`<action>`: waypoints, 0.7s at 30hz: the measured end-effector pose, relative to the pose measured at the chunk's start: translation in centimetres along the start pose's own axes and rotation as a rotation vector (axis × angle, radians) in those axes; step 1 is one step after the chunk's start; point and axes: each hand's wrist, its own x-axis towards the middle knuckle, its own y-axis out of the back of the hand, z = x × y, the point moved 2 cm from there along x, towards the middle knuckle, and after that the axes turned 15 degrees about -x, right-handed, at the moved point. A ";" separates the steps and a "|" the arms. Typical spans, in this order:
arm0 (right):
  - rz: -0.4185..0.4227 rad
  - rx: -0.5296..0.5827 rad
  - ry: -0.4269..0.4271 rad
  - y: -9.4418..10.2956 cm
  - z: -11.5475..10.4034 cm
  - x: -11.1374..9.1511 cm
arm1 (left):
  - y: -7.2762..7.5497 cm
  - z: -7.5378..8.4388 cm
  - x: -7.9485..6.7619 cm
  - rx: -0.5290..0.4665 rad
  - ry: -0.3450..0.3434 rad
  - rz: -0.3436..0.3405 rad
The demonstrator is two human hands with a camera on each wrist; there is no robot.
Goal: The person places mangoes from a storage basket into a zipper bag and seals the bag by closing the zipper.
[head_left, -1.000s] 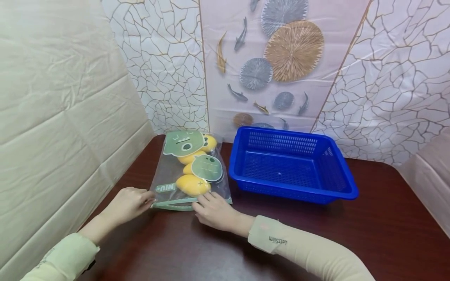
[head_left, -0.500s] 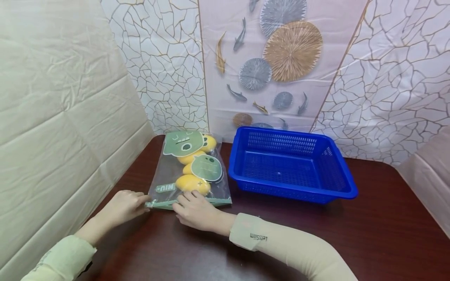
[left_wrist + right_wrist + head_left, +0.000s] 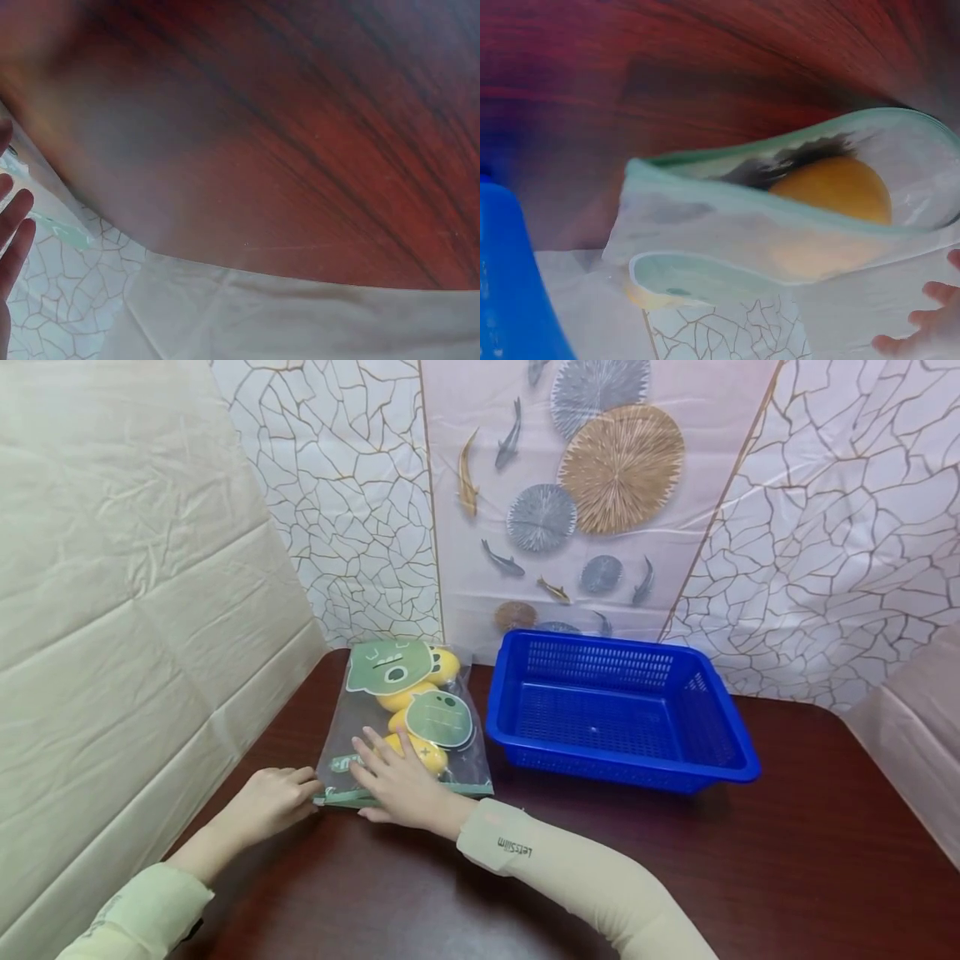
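A clear zip bag [image 3: 352, 718] with green cartoon prints lies on the table at the left, several yellow oval fruits [image 3: 437, 760] inside. At its near left corner, my left hand [image 3: 276, 802] pinches the end of the green zip strip [image 3: 352, 796]. My right hand [image 3: 405, 785] is spread over the near part of the bag, fingers over the nearest fruit and the printed label. In the right wrist view the bag's mouth [image 3: 757, 193] gapes around one fruit [image 3: 840, 187]. Fingers [image 3: 16, 214] of the left hand show beside the bag in the left wrist view.
A blue plastic basket [image 3: 622, 772] with perforated walls stands right of the bag. Dark red-brown table [image 3: 600, 835] extends in front and to the right. Cream cloth [image 3: 187, 635] hangs along the left, and a patterned backdrop [image 3: 525, 593] closes off the back.
My right hand has slid left along the zip edge, then opened its fingers forward over the bag. The left hand has shifted slightly left and stays at the bag's corner.
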 end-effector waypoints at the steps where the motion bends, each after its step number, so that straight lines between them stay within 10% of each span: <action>1: -0.013 0.000 0.004 -0.1 -0.1 0.2 | 0.0 0.0 0.0 0.000 0.003 -0.007; 21: 0.204 0.007 -0.082 -0.2 -2.8 2.2 | 0.4 -0.5 0.2 -0.055 0.074 0.043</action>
